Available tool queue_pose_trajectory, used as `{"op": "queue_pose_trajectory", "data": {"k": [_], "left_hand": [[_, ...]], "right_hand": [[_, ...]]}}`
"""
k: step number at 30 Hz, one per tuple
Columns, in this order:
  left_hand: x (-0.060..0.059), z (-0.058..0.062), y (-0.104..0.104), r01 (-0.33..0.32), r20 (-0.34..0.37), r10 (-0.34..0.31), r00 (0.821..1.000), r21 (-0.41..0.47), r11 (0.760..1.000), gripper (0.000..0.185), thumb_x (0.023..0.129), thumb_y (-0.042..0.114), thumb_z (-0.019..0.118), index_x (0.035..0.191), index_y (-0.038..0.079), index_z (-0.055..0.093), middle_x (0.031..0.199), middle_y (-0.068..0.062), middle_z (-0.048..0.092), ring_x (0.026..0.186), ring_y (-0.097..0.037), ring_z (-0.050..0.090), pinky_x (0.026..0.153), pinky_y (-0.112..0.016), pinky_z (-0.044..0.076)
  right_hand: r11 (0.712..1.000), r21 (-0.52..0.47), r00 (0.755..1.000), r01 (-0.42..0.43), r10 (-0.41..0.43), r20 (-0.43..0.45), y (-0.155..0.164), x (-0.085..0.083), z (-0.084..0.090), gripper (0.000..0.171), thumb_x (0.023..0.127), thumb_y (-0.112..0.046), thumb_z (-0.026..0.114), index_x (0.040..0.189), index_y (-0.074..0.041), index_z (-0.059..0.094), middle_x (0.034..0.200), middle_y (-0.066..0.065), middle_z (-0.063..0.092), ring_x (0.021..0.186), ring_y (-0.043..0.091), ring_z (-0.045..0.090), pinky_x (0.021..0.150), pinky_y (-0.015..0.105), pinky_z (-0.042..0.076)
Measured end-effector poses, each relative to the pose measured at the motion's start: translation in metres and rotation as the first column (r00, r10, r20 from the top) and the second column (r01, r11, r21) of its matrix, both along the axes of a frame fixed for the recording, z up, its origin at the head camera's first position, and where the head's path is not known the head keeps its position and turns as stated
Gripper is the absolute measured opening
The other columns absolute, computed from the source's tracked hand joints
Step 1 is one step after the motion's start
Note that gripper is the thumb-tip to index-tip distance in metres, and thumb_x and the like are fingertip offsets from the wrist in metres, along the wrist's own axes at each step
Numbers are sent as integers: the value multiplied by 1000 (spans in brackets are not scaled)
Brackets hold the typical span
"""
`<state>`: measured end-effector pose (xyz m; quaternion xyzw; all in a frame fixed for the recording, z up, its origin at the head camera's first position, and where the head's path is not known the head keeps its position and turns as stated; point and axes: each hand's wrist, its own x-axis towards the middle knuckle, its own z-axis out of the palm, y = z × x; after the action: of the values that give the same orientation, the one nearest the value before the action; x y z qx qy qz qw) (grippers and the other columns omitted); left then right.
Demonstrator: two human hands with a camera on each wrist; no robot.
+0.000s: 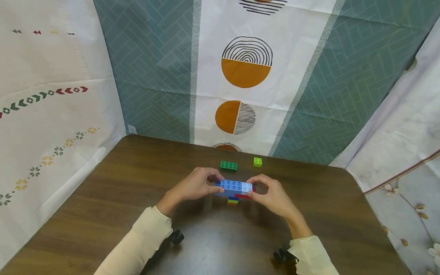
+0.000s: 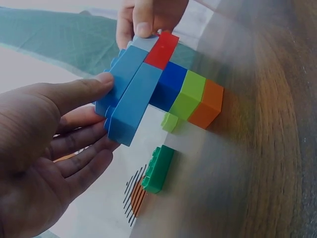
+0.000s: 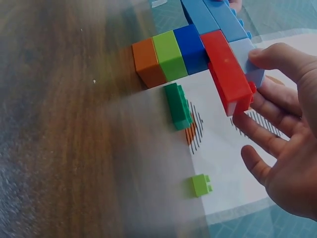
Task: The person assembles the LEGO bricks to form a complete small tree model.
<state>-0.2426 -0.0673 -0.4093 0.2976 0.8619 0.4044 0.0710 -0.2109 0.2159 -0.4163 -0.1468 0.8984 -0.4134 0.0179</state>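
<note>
A stack of toy bricks stands upright on the table between the hands. From the bottom it has an orange brick (image 3: 147, 62), a lime brick (image 3: 170, 56) and a dark blue brick (image 3: 191, 48). Across these lie a blue brick (image 2: 134, 104) and a red brick (image 3: 228, 72), side by side. The top layer is a longer blue brick (image 1: 231, 185) and a pale blue brick (image 1: 246, 187). With thumb and fingers, my left hand (image 1: 196, 184) pinches the top blue brick's left end. My right hand (image 1: 275, 194) pinches the pale blue brick at the other end.
Behind the stack, a green brick (image 1: 228, 165) and a small lime brick (image 1: 257, 162) lie near the back edge of the brown table (image 1: 154, 164). Patterned cloths hang behind and along both sides. Black straps hang at both wrists.
</note>
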Motion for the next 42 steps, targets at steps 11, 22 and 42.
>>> {"op": "queue_pose_trajectory", "data": {"k": [11, 22, 42], "left_hand": [[-1, -1, 8, 20, -17, -20, 1000, 0, 1000, 36, 82, 35, 76, 111, 17, 68, 105, 5, 68, 100, -21, 64, 92, -39, 54], [-20, 1, -11, -60, -65, 62, 996, 33, 998, 32, 85, 37, 73, 111, 20, 69, 102, 9, 69, 96, -9, 61, 92, -33, 53], [-103, -29, -6, -143, 46, 139, 989, 97, 985, 35, 84, 25, 75, 116, 11, 67, 111, -6, 69, 100, -19, 64, 94, -37, 53]], "right_hand": [[998, 40, 998, -38, 40, -55, 17, -2, 2, 29, 82, -36, 75, 108, -33, 64, 112, -9, 64, 109, 20, 53, 93, 48, 43], [998, 61, 999, -24, 26, -35, 28, 1, 5, 29, 82, -37, 75, 109, -32, 65, 112, -8, 65, 110, 27, 54, 92, 48, 43], [996, 90, 999, -9, 14, -52, 41, 9, 7, 29, 81, -34, 76, 107, -33, 65, 110, -11, 65, 107, 21, 54, 90, 43, 44]]}}
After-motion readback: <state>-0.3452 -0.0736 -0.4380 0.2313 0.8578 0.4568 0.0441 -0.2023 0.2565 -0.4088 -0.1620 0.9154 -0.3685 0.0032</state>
